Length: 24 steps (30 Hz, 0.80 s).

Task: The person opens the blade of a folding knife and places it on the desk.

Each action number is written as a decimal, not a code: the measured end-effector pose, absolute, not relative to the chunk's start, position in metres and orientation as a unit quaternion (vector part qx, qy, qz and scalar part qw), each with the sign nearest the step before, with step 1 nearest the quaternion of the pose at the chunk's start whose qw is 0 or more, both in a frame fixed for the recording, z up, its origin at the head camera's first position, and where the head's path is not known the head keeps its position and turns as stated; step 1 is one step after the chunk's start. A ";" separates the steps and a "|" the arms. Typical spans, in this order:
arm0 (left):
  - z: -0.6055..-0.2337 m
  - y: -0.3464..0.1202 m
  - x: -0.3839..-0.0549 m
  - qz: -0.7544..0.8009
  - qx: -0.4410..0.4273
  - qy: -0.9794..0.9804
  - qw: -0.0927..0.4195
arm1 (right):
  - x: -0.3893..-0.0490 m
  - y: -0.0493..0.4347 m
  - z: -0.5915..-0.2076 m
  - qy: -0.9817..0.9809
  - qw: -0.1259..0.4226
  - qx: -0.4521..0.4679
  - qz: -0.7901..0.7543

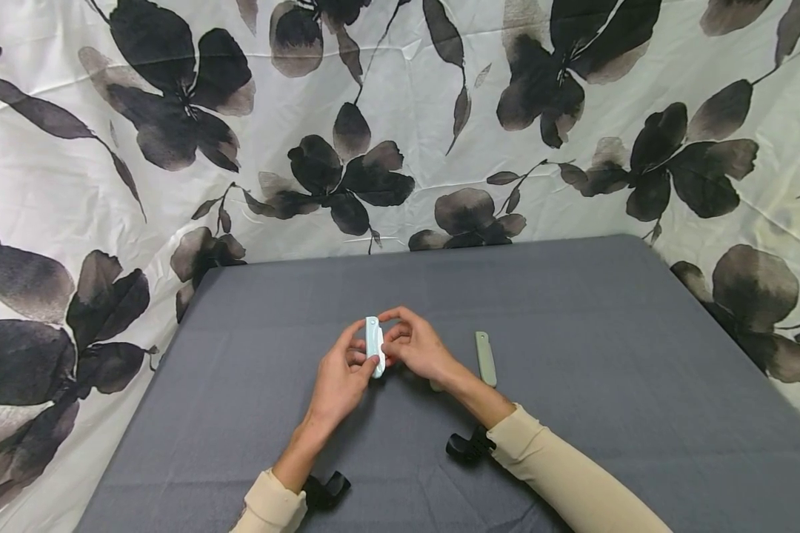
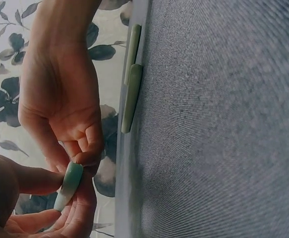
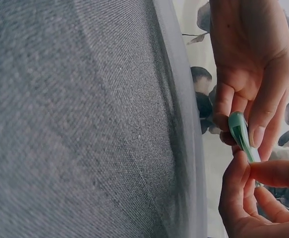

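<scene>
A slim mint-green folding knife (image 1: 372,342) with a pale part along its right side is held upright above the table. My left hand (image 1: 336,381) grips its handle between thumb and fingers. From the other side my right hand (image 1: 421,349) pinches the pale edge, its index finger reaching the top end. In the right wrist view, the handle of the knife (image 3: 238,128) shows a long dark slot. The left wrist view shows the rounded end of the knife (image 2: 72,182) between both hands' fingertips.
An olive-green handle-shaped piece (image 1: 485,359) with a small hole lies right of my right hand. A second green piece (image 2: 132,99) lies near it, mostly hidden by my right wrist in the head view. Grey cloth (image 1: 293,296) covers the table; a floral curtain (image 1: 440,148) hangs behind.
</scene>
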State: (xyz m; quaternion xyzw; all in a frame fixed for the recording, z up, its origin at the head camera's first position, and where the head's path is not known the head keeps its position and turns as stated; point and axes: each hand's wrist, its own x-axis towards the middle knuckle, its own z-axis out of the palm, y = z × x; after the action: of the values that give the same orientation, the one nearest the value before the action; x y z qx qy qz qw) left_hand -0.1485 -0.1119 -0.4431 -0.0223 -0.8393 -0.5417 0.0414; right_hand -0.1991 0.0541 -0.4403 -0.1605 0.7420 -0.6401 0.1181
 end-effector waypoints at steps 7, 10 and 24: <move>-0.444 -0.113 -0.148 -0.559 -0.024 -0.828 0.029 | -0.201 0.058 -0.441 0.741 0.127 -0.163 -0.639; -0.445 -0.115 -0.148 -0.565 -0.023 -0.824 0.025 | -0.201 0.059 -0.442 0.744 0.133 -0.165 -0.633; -0.448 -0.118 -0.151 -0.598 -0.016 -0.801 0.022 | -0.200 0.061 -0.440 0.764 0.135 -0.176 -0.606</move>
State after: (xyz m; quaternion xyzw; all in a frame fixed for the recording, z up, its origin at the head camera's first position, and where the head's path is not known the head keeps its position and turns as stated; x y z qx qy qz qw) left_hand -0.1508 -0.1182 -0.4479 -0.0161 -0.8014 -0.5976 0.0221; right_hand -0.1997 0.0609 -0.4398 -0.1763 0.7641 -0.6057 0.1348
